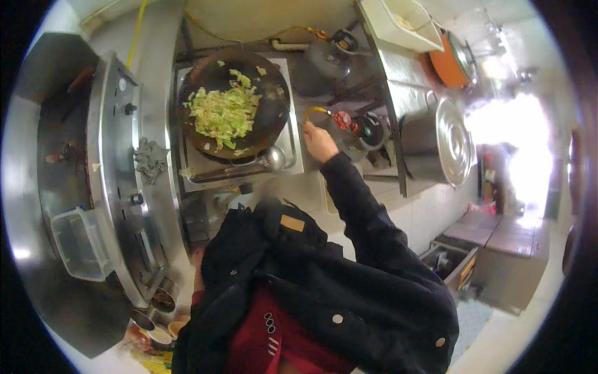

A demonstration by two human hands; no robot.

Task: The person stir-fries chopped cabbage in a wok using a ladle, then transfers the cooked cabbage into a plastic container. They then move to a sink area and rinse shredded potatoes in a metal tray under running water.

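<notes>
My right hand (320, 141) is just right of the stove (293, 117), its fingers curled at the end of a short yellow hose (316, 110). Whether it grips the hose or only passes over it, I cannot tell. The hose runs to a red gas regulator (342, 120) on a gas cylinder (348, 138). Chopped green cabbage (224, 112) lies in a large dark wok (270, 126) on the stove. A metal ladle (274, 158) rests along the stove's front. Low at my left side, part of my left hand (198, 260) shows; its fingers are hidden by my dark jacket.
A grey rag (151, 160) lies on the steel counter (156, 93) at left, with a clear plastic container (81, 245) beyond. On the right shelf stand a lidded steel pot (423, 145), an orange pot (447, 61) and a white bin (397, 28). Another cylinder (327, 61) stands behind.
</notes>
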